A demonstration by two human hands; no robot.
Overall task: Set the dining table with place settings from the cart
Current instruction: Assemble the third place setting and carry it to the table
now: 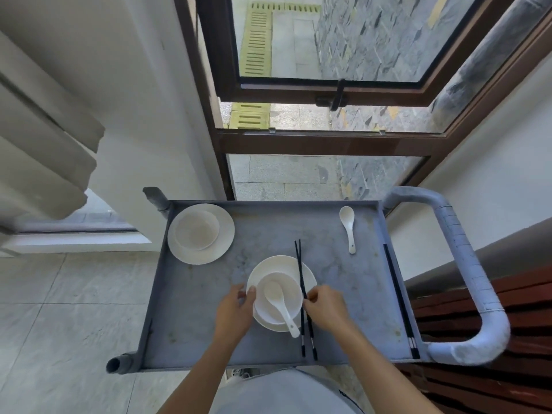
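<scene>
Grey metal cart tray (194,324): left grip (236,309) pinches white ceramic plate (268,265) by rim; right grip (324,306) pinches black chopsticks (299,264). Judged early: second white plate (203,256) waits, far-left corner; dining table unseen.

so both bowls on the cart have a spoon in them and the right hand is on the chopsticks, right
Not quite: in the head view only the near bowl holds a spoon. The far bowl is empty; the second spoon lies loose on the cart tray. The right hand is on the chopsticks.
</scene>
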